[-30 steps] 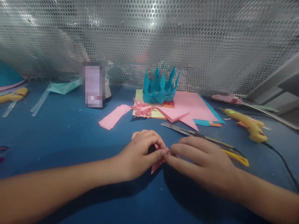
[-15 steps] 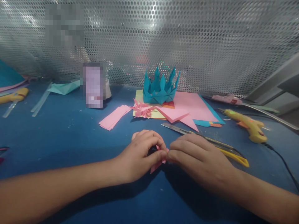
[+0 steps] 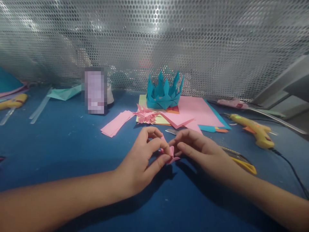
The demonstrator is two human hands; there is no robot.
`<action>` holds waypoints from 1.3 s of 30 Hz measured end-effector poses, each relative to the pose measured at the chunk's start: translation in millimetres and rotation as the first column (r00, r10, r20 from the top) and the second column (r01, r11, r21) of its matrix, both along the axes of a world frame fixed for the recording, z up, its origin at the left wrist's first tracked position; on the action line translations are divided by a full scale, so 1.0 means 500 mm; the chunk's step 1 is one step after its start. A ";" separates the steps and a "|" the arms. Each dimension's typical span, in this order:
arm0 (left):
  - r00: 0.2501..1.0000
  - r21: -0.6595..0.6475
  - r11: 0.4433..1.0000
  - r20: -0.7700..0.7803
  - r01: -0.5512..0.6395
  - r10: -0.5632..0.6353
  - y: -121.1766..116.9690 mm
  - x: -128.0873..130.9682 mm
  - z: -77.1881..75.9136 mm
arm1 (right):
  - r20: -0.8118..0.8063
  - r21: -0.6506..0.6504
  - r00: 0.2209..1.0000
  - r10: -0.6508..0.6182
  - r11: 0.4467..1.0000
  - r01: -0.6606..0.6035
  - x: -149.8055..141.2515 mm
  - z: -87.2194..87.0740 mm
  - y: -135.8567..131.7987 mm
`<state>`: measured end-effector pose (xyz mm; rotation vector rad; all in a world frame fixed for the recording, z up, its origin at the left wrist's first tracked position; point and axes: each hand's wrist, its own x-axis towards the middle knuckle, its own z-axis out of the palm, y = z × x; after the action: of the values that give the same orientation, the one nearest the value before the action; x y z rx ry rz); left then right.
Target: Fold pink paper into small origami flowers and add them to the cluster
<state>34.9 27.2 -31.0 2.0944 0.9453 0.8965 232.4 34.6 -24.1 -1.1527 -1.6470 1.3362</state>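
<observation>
Pink folded paper (image 3: 172, 154) is showing just below and right of frame centre; left hand (image 3: 143, 159) is pinching it between thumb and fingers. Right hand (image 3: 205, 149) is curving loosely beside it, can't tell if touching. Cutter (image 3: 244, 165) is lying centre right, partly hidden. Blue crown (image 3: 164, 102) is standing upper centre. Yellow glue gun (image 3: 259, 130) is lying at right.

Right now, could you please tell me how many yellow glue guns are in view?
2: the left glue gun, partly cut off at the picture's edge, and the right glue gun, beyond the knife.
</observation>
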 end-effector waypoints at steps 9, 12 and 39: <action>0.986 0.115 0.991 -0.161 0.069 -0.050 0.002 0.004 0.001 | -0.088 -0.191 0.995 0.038 0.980 -0.054 0.002 0.007 -0.006; 0.969 0.150 0.988 -0.246 0.046 -0.007 0.000 0.010 0.004 | -0.048 -0.202 0.997 0.058 0.977 -0.066 0.004 0.011 -0.006; 0.956 0.245 0.968 -0.293 0.047 0.028 0.008 0.002 -0.005 | 0.356 0.393 0.929 0.096 0.887 -0.242 0.013 0.005 -0.002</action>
<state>36.0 31.5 -33.7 2.4983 1.0134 0.7411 239.1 33.6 -21.8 -1.0096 -2.1980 0.8331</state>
